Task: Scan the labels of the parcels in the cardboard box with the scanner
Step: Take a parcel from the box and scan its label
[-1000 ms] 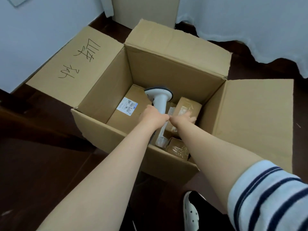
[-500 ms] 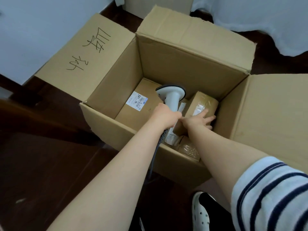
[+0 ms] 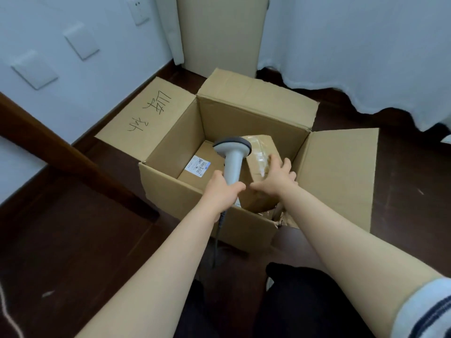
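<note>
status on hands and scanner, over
Left hand grips scanner over cardboard box. Right hand spread on tilted taped parcel. Labelled parcel flat at left, label in view.

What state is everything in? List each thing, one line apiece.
cardboard box: open, flaps folded outward.
scanner: held by its handle, head over the box interior.
left hand: grips the scanner handle.
taped parcel: tilted on edge inside the box.
right hand: fingers spread against the taped parcel.
labelled parcel: lying flat, label face up.
</note>
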